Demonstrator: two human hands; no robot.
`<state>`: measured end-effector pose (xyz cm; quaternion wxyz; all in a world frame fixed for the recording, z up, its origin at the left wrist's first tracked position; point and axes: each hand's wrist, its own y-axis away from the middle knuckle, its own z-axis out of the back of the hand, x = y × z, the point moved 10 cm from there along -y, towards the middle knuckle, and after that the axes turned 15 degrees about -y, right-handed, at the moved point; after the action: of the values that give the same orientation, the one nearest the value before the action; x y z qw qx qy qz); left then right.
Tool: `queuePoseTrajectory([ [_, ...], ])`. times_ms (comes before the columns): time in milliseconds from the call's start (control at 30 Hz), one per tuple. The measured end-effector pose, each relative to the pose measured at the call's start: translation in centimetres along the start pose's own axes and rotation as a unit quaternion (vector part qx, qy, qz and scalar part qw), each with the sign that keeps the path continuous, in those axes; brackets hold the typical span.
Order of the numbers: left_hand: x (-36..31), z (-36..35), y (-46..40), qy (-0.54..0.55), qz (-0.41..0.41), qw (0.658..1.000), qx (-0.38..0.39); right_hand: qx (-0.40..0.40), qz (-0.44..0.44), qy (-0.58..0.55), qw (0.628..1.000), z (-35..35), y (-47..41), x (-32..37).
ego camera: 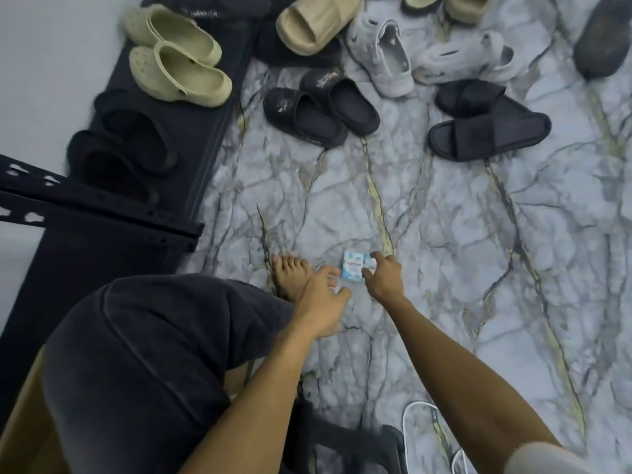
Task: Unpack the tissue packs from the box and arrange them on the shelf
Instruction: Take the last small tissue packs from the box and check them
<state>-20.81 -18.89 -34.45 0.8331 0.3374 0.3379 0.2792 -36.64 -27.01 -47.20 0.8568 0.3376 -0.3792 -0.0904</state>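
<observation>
Person's crouched over two small white-and-blue tissue packs (pixel 357 267) lying side by side on the marbled floor. The right hand (pixel 382 277) curls onto the right pack; the left hand (pixel 319 301), fingers loosely spread and gripping nothing, reaches for the other, probably to gather both for the black metal shelf (pixel 136 172).

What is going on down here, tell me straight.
A person is bent over a marble-patterned floor, reaching with both hands for small tissue packs lying there. The right hand pinches one pack; the left hand reaches in beside them, fingers spread, near a bare foot. A black metal shelf on the left holds clogs, and slippers lie scattered beyond.
</observation>
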Motion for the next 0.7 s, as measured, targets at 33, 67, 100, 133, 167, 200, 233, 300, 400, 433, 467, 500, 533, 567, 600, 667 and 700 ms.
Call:
queuePoseTrajectory([
  [33, 0.3, -0.3, -0.7, -0.009, 0.003, 1.0, 0.01, -0.004, 0.0, 0.011, 1.0, -0.4, -1.0, -0.1],
  [67, 0.4, -0.6, -1.0, -0.029, -0.002, 0.999, 0.019, -0.008, 0.001, 0.019, 1.0, -0.8, -1.8, -0.2],
  [100, 0.5, -0.8, -1.5, -0.038, -0.004, 0.999, 0.021, -0.01, 0.003, 0.028, 1.0, -1.2, -2.6, -0.2],
  [133, 0.7, -0.8, -2.0, -0.056, -0.004, 0.998, 0.011, -0.01, 0.005, 0.04, 0.999, -1.5, -3.3, -0.3],
  [167, 1.4, -0.8, -2.9, -0.073, 0.004, 0.997, -0.01, -0.007, 0.006, 0.053, 0.999, -1.9, -3.8, -0.4],
  [200, 2.0, -0.8, -3.6, -0.088, 0.014, 0.996, -0.02, -0.003, 0.005, 0.064, 0.998, -2.2, -4.3, -0.7],
  [233, 2.4, -1.1, -4.1, -0.091, 0.02, 0.996, -0.013, 0.002, 0.004, 0.074, 0.997, -2.5, -4.7, -1.0],
  [300, 2.9, -2.2, -4.7, -0.045, 0.04, 0.997, 0.042, 0.002, 0.011, 0.082, 0.997, -3.0, -5.2, -1.7],
  [400, 3.6, -3.2, -6.2, -0.04, 0.044, 0.996, 0.061, -0.025, 0.038, 0.056, 0.997, -2.9, -5.5, -2.2],
  [433, 3.8, -3.5, -6.7, -0.049, 0.04, 0.996, 0.064, -0.034, 0.042, 0.033, 0.998, -2.8, -5.7, -2.3],
  [467, 3.8, -3.4, -6.9, -0.072, 0.037, 0.995, 0.057, -0.042, 0.044, 0.009, 0.998, -2.6, -5.9, -2.3],
  [500, 4.2, -3.4, -7.8, -0.097, 0.037, 0.994, 0.032, -0.047, 0.042, -0.011, 0.998, -2.5, -6.0, -2.5],
  [533, 4.7, -3.1, -8.5, -0.13, 0.044, 0.99, 0.006, -0.05, 0.038, -0.03, 0.998, -2.4, -6.2, -2.7],
  [567, 5.1, -2.8, -8.9, -0.162, 0.051, 0.985, -0.01, -0.05, 0.032, -0.048, 0.997, -2.4, -6.2, -2.9],
  [600, 5.0, -2.5, -8.9, -0.183, 0.055, 0.981, -0.018, -0.049, 0.028, -0.066, 0.996, -2.3, -6.1, -3.0],
  [667, 4.8, -3.2, -8.5, -0.12, 0.059, 0.991, 0.022, -0.047, 0.031, -0.096, 0.994, -2.0, -5.6, -2.6],
  [700, 4.4, -3.5, -8.1, -0.062, 0.051, 0.996, 0.038, -0.045, 0.041, -0.106, 0.993, -1.8, -5.1, -2.2],
])
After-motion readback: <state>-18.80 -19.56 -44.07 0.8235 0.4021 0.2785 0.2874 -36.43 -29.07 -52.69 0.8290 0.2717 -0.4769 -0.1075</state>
